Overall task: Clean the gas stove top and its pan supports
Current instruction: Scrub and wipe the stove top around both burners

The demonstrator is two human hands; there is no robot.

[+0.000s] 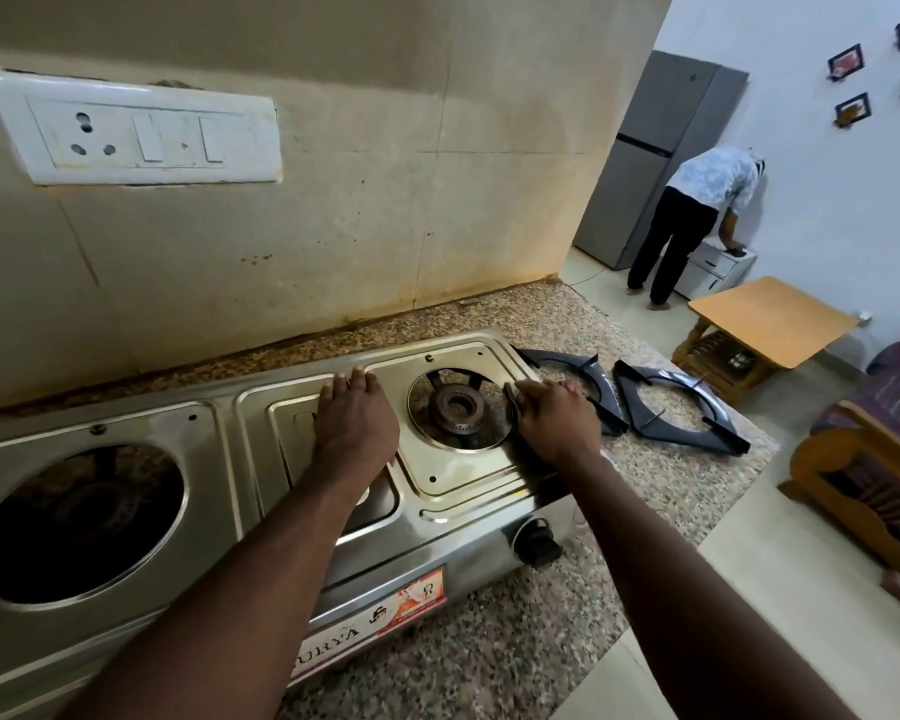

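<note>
We see the steel stove top (219, 433), glossy with stamped ridges, lying on the speckled granite surface (489, 641). Left burner well (79, 522) round, dark. Left hand (355, 419) lies flat and released on the centre panel. Right burner (457, 406) rusty, ringed. Right hand (554, 419) grasps a dark scrubbing pad (511, 393) against the steel. Two black pan supports (645, 402) lie beside the stove.

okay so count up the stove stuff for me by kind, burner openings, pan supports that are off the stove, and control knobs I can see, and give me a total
Burner openings: 2, the left one and the right one
Pan supports off the stove, on the counter: 2, the nearer and the farther
Control knobs in view: 1
Total: 5
</note>
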